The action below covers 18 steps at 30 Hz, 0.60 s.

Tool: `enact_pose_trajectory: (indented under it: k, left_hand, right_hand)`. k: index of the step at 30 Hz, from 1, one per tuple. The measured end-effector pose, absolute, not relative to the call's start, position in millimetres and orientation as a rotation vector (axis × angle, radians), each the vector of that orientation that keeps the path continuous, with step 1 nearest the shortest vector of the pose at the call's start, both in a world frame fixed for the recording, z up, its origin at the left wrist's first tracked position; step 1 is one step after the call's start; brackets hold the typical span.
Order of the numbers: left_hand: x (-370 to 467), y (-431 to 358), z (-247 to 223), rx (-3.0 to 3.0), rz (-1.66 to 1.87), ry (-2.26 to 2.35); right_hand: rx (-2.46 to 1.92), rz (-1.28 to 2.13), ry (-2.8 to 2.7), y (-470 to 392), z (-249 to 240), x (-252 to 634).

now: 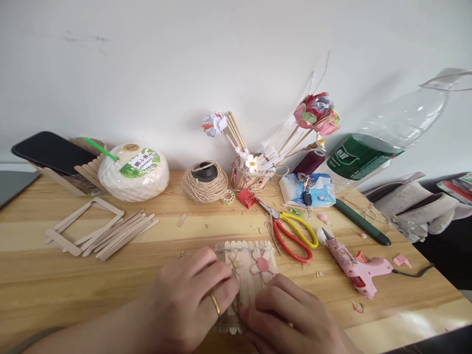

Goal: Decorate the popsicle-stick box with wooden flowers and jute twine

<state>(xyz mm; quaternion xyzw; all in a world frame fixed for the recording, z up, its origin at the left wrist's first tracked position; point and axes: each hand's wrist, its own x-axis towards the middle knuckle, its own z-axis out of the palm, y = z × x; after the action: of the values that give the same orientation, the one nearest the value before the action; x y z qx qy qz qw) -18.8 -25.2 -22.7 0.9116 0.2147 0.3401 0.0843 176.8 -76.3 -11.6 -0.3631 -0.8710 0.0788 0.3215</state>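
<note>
A panel of craft sticks (pixel 248 282) set side by side lies on the table in front of me, with glue strands along its far edge. A pink-centred flower (pixel 263 264) decorates it, and a smaller pale flower (pixel 236 264) sits to the left, partly covered. My left hand (pixel 197 295), wearing a gold ring, is closed with bent fingers over the panel's left side. On the right side, my right hand (pixel 291 314) is also closed, its fingertips pressed to the panel's lower middle. Thin brown strands (pixel 238 297) show between the hands.
Red-and-yellow scissors (pixel 291 236) and a pink glue gun (pixel 359 265) lie to the right. Behind stand a twine ball (pixel 205 182), a decorated flower pot (pixel 252 177) and a white coconut (pixel 134 172). Loose craft sticks (pixel 121 233) and a stick frame (pixel 84 223) are left. A large bottle (pixel 387 132) leans right.
</note>
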Motion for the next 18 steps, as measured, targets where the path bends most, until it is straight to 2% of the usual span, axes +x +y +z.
enact_pose_trajectory:
  k: [11, 15, 18]
  left_hand:
    - [-21.7, -15.6, -20.0, 2.341, 1.055, 0.752]
    - [-34.0, -27.8, -18.8, 2.621, 1.162, 0.720]
    - [-35.6, -41.2, -23.5, 2.850, 1.081, 0.654]
  right_hand:
    - [-1.008, 0.185, -2.364, -79.3, -2.9, 175.6]
    - [-0.979, 0.197, -2.339, -78.3, -8.4, 177.1]
    - [-0.957, 0.165, -2.279, -78.3, -15.7, 176.7]
